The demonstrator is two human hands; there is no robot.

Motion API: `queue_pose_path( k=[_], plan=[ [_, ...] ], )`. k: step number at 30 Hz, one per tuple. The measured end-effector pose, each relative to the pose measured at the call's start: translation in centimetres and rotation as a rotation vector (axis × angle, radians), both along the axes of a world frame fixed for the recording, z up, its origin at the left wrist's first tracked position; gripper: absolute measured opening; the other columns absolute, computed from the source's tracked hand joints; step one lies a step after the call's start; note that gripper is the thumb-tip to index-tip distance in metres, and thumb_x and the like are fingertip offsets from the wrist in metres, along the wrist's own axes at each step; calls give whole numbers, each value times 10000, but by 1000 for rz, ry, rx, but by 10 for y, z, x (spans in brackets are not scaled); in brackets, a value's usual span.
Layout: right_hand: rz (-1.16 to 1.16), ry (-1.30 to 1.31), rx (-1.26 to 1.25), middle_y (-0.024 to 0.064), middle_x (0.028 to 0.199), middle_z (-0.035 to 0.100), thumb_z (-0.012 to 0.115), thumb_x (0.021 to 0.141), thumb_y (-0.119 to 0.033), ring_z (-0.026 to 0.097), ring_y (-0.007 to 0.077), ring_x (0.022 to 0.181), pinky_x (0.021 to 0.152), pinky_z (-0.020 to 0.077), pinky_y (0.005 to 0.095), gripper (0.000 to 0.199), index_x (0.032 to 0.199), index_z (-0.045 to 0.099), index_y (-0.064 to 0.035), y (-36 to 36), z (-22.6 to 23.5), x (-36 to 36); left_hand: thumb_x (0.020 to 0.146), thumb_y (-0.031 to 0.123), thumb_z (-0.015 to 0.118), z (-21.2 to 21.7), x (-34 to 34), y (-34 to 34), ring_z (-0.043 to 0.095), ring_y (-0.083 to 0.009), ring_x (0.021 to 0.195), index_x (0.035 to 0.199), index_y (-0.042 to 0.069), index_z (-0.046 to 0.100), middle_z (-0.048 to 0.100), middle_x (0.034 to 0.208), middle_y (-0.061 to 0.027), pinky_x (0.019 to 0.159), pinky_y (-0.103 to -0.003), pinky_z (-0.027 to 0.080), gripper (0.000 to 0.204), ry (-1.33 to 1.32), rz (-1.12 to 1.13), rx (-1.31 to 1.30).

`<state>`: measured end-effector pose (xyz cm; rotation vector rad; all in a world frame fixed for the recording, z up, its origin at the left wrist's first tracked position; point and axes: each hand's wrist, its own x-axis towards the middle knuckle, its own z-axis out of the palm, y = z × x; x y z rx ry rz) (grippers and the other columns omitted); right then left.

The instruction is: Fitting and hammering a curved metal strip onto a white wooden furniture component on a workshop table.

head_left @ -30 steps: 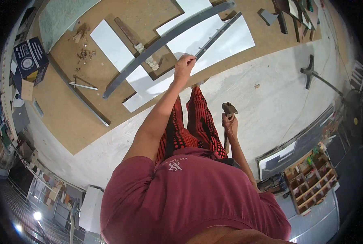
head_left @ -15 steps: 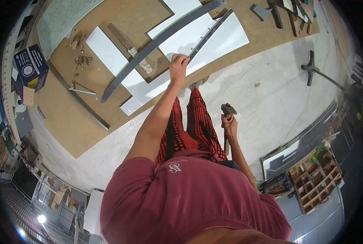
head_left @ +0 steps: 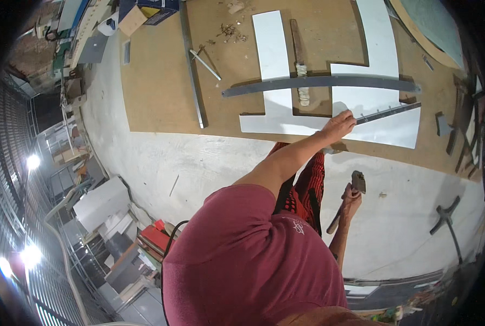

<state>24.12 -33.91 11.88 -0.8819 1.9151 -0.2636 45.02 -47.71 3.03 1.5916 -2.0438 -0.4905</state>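
Observation:
My left hand (head_left: 340, 124) is closed round the near end of a narrow dark strip (head_left: 386, 113) with several small fasteners standing up along it. That strip slants over a white cut-out panel (head_left: 278, 103), which lies flat on a brown board (head_left: 161, 92). My right hand (head_left: 352, 201) grips a hammer (head_left: 358, 182) by its handle, low over the pale floor and apart from the board. Just beyond my left hand, a long curved grey bar (head_left: 318, 81) crosses the panel. A wooden-handled brush (head_left: 297, 46) lies behind it, partly under the bar.
At the left of the board are a straight dark bar (head_left: 192, 70), a thin white strip (head_left: 205, 64) and scattered bits (head_left: 231, 32). A dark cross-shaped stand (head_left: 444, 214) is on the floor at right. Stacked boards and scraps (head_left: 126, 244) crowd the lower left.
My view has turned to the left, so the board and panel appear rotated and further right. My left hand still holds the strip, and my right hand still holds the hammer.

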Motion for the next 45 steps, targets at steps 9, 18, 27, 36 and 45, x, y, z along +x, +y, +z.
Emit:
queue_pose_path(
  k=[9,18,27,36,45],
  plan=[
    [23,-162,-131,-18,535,431,573,856,-291,363,84,509,468,286,278,360,606,460,-58,-86,24,66,823,101,562,-4,-1,2,490,-172,789,832,61,576,468,833,-36,707,-271,393,44,641,90,105],
    [31,-171,-126,-13,584,501,626,820,-249,445,62,537,481,348,250,241,757,579,-20,-109,22,77,772,-2,603,19,6,-6,545,-249,824,897,49,566,517,856,-71,711,-331,464,140,551,89,119],
    [110,-116,-154,19,566,514,610,819,-297,455,93,498,476,373,267,331,676,551,-5,-110,-10,91,720,-91,592,16,8,-4,499,-168,801,869,58,535,462,854,-37,689,-254,411,218,485,104,21],
    [-5,-188,-266,7,504,470,598,834,-246,408,82,455,443,311,263,328,605,492,-35,-116,4,108,728,-56,590,-13,2,10,509,-146,894,928,70,535,485,909,-23,804,-235,423,243,1964,362,580],
    [2,-203,-208,-5,544,464,616,818,-259,401,71,482,440,299,251,288,674,493,-41,-105,-16,98,778,76,599,16,14,-2,534,-285,972,991,95,529,496,995,-92,792,-375,466,225,505,59,252]
  ],
)
